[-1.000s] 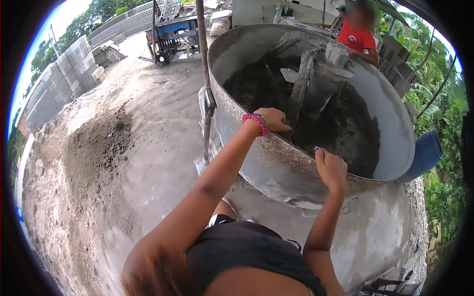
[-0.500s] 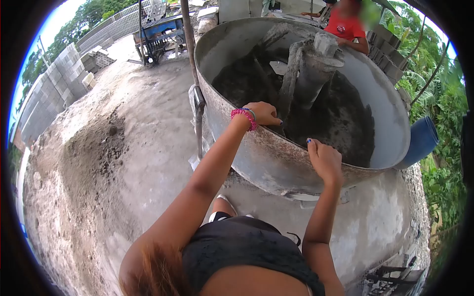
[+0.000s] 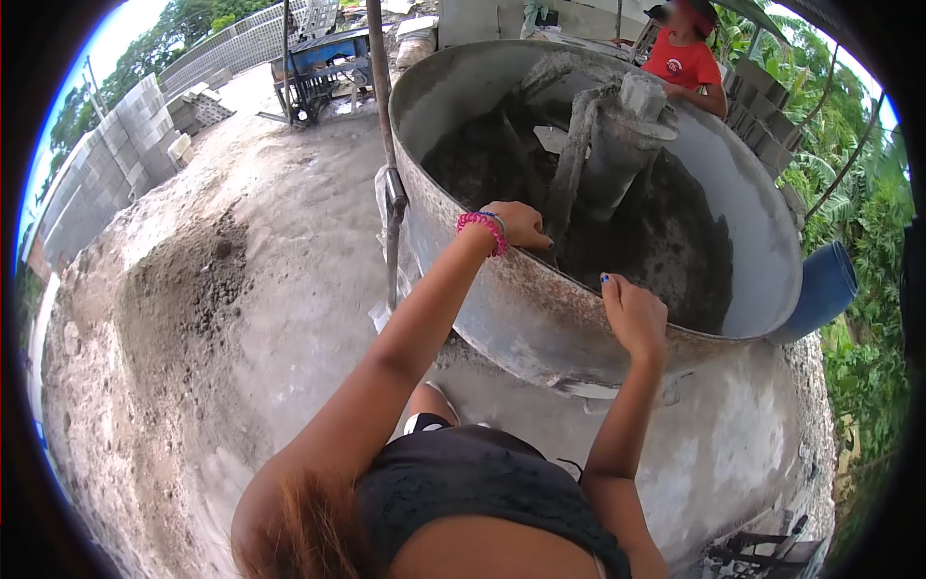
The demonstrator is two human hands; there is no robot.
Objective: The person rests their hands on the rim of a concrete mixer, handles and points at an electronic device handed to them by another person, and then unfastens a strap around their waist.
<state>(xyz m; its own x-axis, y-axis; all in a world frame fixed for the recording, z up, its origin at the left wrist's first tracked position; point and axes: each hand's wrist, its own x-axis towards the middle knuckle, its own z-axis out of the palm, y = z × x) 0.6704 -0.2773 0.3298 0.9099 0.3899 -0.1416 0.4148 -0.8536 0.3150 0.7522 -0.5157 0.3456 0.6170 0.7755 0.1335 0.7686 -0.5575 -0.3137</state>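
Observation:
A large round metal mixing drum [image 3: 521,314] stands in front of me, with dark wet mix [image 3: 675,246] on its floor. From its middle rises a cement-crusted hub [image 3: 617,159] with arms. My left hand [image 3: 519,226], with pink and dark bands at the wrist, is closed over the near rim, thumb towards the inside. Further right on the same rim my right hand [image 3: 637,314] is curled round the edge, its thumb on top. No tool shows in either hand.
Across the drum a person in a red shirt [image 3: 683,64] leans at the far rim. An upright metal pole [image 3: 382,96] stands left of the drum, a blue barrel [image 3: 820,289] right. Grey blocks [image 3: 125,145], a sand heap [image 3: 178,289] and a blue machine [image 3: 328,63] lie leftward.
The view has shifted, so the drum sits slightly further left than a second ago. Both my hands remain on the rim. The other person's head has come more into view.

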